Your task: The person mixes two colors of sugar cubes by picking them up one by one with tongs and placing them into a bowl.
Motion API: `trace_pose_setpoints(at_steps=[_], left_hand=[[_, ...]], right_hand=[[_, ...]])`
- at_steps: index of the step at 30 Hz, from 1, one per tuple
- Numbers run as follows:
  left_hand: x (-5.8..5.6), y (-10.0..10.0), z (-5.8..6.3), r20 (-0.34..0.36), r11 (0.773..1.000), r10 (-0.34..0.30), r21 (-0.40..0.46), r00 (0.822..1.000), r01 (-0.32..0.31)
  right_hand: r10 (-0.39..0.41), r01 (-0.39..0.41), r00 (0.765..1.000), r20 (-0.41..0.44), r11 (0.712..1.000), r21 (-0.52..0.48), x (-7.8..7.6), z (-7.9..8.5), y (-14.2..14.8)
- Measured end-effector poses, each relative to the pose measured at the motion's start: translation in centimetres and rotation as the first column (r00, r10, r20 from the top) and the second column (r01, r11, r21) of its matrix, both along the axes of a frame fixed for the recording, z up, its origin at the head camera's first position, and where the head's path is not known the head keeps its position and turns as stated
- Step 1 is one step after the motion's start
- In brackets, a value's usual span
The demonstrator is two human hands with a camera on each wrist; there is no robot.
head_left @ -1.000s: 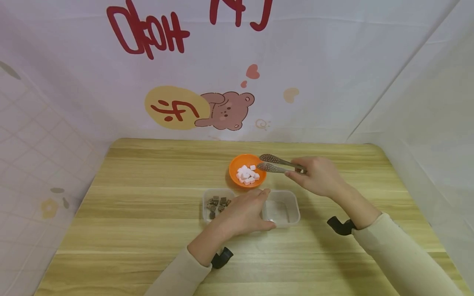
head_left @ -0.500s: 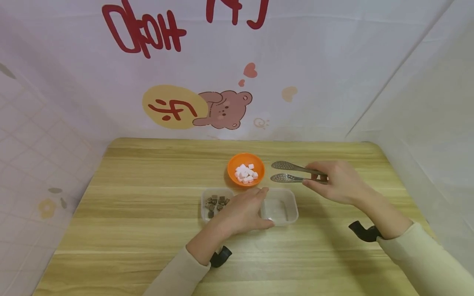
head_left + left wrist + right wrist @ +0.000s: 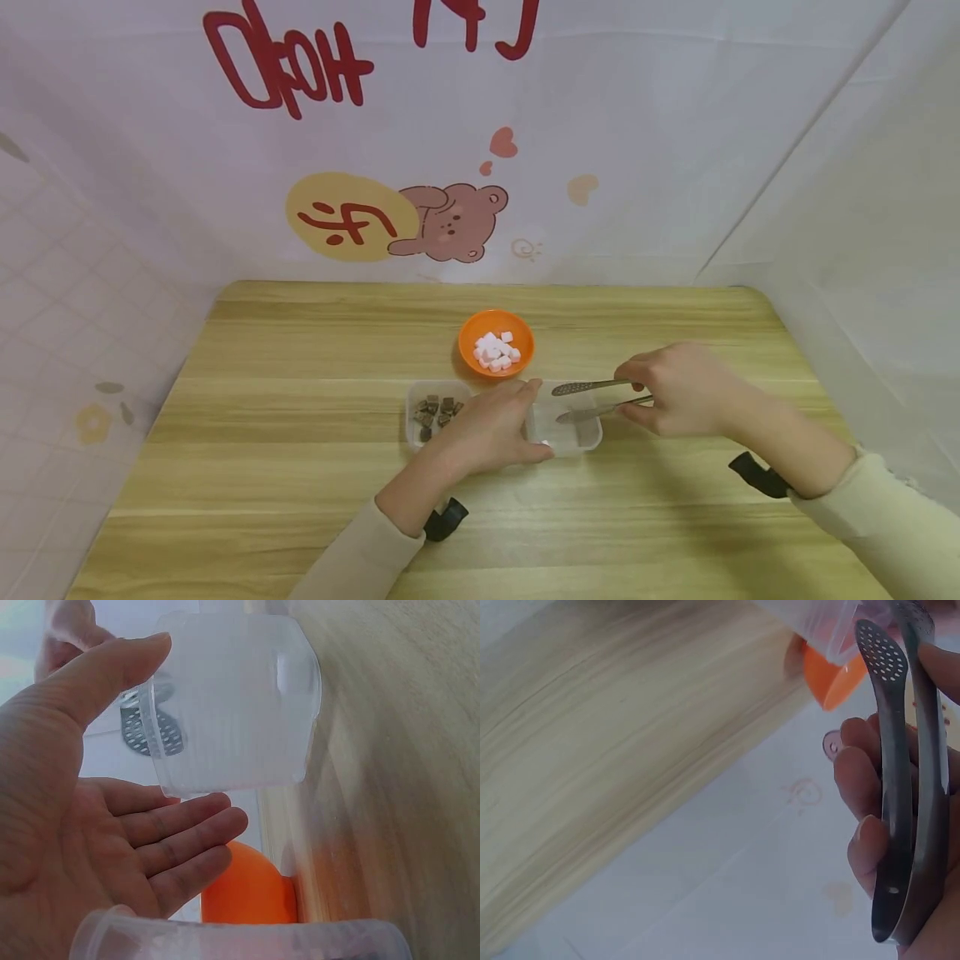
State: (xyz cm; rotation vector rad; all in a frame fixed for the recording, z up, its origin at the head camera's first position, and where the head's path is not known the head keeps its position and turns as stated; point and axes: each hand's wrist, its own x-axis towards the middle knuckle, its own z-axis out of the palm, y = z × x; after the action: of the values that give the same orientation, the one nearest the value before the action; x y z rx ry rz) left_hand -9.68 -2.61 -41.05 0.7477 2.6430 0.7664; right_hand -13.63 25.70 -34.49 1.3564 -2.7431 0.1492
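My left hand (image 3: 487,429) spans the right-hand clear plastic box (image 3: 588,442), thumb at its near side and index finger at its far side. In the left wrist view the thumb overlaps one corner of that box (image 3: 232,705). Metal tongs (image 3: 896,772) with perforated heads are gripped in my right hand (image 3: 682,392). Their arms stand apart, and the heads reach over the right-hand box with nothing seen between them. White cubes (image 3: 495,354) lie in an orange bowl (image 3: 467,337) behind the boxes.
A second clear box (image 3: 411,417) stands left of the first, with several dark brown cubes (image 3: 431,408) inside, partly hidden by my left hand. The wooden table (image 3: 300,467) ends at a white printed cloth (image 3: 637,233) at the back.
The tongs have moved from beside the orange bowl to the right, then nearer and down over the right-hand box, with their arms still apart. My left hand has stayed on the box.
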Motion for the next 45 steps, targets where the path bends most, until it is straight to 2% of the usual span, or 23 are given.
trace_pose_setpoints(at_steps=[6, 10, 15, 23, 29, 34, 39, 45], left_hand=[[0.0, 0.0, 0.0, 0.004, 1.000, 0.003, 0.003, 1.000, -0.003], [0.0, 0.0, 0.0, 0.000, 1.000, 0.000, 0.005, 1.000, 0.000], [0.1, 0.1, 0.0, 0.003, 1.000, 0.000, 0.001, 1.000, 0.000], [0.0, 0.1, 0.0, -0.011, 1.000, -0.008, -0.003, 1.000, 0.008], [0.0, 0.1, 0.0, -0.016, 1.000, -0.006, -0.012, 1.000, 0.006], [0.1, 0.1, 0.0, -0.015, 1.000, -0.003, -0.016, 1.000, 0.003], [0.0, 0.0, -0.1, -0.019, 1.000, -0.005, -0.017, 1.000, 0.005], [0.0, -0.1, -0.1, -0.018, 1.000, -0.003, -0.009, 1.000, 0.002]], right_hand=[[0.040, -0.038, 0.999, -0.009, 0.994, 0.102, 0.5, -0.3, -1.5], [0.081, -0.085, 0.996, 0.032, 0.987, 0.136, 0.6, -0.6, -2.4], [0.122, -0.127, 0.992, 0.036, 0.971, 0.201, 0.7, -0.9, -3.3], [0.158, -0.164, 0.986, 0.047, 0.956, 0.242, 0.8, -1.4, -3.8], [0.164, -0.169, 0.986, 0.044, 0.967, 0.193, 0.9, -1.4, -3.5], [0.127, -0.131, 0.991, 0.041, 0.984, 0.121, 0.9, -1.0, -2.7], [0.120, -0.120, 0.993, 0.003, 0.993, 0.017, 0.6, -0.8, -1.5], [0.105, -0.110, 0.993, -0.043, 0.986, -0.123, 0.1, -0.7, -0.2]])
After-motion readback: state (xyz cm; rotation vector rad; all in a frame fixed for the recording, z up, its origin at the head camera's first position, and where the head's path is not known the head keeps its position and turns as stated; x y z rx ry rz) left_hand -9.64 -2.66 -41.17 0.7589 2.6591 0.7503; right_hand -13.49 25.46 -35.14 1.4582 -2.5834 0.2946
